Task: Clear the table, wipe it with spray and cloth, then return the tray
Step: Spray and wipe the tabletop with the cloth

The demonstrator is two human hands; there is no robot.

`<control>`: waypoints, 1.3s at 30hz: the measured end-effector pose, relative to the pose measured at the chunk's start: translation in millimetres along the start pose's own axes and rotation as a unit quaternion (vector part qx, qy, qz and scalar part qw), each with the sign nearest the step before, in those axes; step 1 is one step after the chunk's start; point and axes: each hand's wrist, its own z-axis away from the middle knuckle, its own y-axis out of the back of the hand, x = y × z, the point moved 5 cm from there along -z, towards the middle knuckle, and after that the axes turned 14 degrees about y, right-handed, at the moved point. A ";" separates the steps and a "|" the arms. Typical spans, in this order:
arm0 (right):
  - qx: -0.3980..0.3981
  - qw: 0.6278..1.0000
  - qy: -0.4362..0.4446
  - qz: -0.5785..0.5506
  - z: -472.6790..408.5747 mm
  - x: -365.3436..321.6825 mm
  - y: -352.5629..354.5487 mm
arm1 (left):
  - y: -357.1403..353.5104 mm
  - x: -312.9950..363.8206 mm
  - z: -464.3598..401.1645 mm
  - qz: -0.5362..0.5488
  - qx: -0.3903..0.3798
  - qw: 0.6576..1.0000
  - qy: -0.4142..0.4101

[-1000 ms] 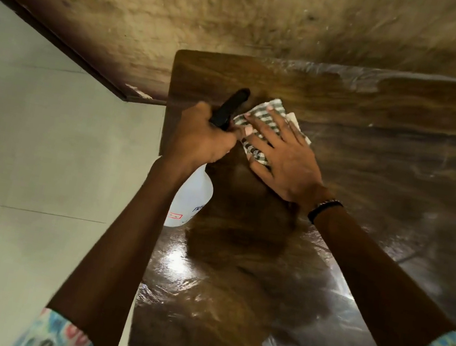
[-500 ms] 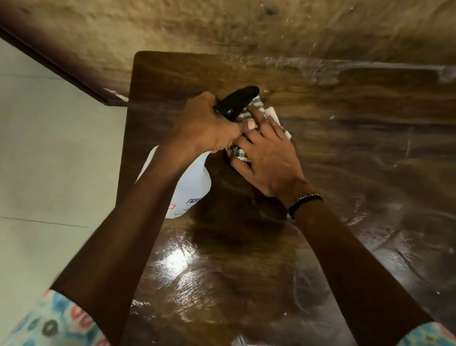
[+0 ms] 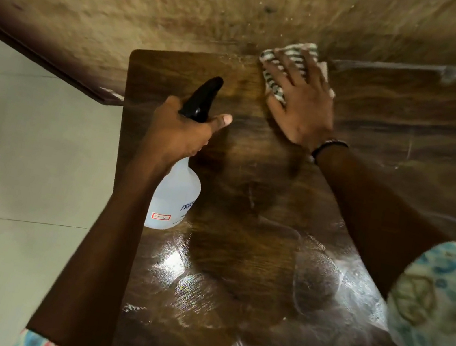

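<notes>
A dark glossy wooden table (image 3: 249,268) fills the lower right of the view, streaked with wet marks. My left hand (image 3: 180,131) grips the neck of a white spray bottle (image 3: 174,200) with a black nozzle, held over the table's left edge. My right hand (image 3: 300,100) presses flat, fingers spread, on a striped cloth (image 3: 283,57) at the table's far edge against the wall. Most of the cloth is hidden under my hand. No tray is in view.
A rough brownish wall (image 3: 189,7) runs along the table's far side. A pale tiled floor (image 3: 14,165) lies to the left, with a dark skirting strip (image 3: 43,58) at the wall's foot.
My right hand has slid the cloth away from the left hand, up and to the right to the far edge by the wall. The bottle hand has stayed near the left edge.
</notes>
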 end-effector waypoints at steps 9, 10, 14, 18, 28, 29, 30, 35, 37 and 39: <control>-0.058 0.982 0.179 0.013 -53.9 -105.4 -22.0 | 0.1 -0.5 0.2 -0.010 0.014 1.000 -0.013; -0.057 0.981 0.187 0.009 -47.7 -97.5 -19.7 | 0.4 -0.5 0.7 -0.017 0.013 1.000 -0.017; -0.010 0.996 0.085 -0.009 -10.2 -32.3 -8.9 | 1.5 -3.1 3.4 -0.018 0.005 1.000 -0.012; 0.028 0.999 -0.047 0.002 35.1 29.5 5.5 | 1.4 -6.2 8.7 0.003 -0.010 1.000 -0.008; 0.008 0.998 -0.047 -0.028 15.1 -42.2 -10.5 | -7.0 -29.7 32.2 0.020 -0.025 0.999 0.044; 0.000 1.000 -0.001 -0.024 9.0 -54.9 -13.0 | -9.5 -31.0 36.3 0.012 -0.028 0.999 0.044; -0.010 0.999 0.044 -0.023 5.5 -64.2 -14.5 | -11.9 -32.0 40.5 0.001 -0.029 0.999 0.042; -0.040 0.976 0.215 -0.018 37.3 -46.9 -7.4 | -21.3 -41.7 65.3 -0.022 -0.044 0.998 0.048; -0.024 0.983 0.182 -0.014 58.3 -17.6 -3.0 | -26.0 -52.5 70.5 -0.021 -0.047 0.997 0.053; 0.006 0.994 0.108 -0.022 74.3 4.5 3.8 | -32.0 -63.3 76.1 -0.022 -0.046 0.998 0.047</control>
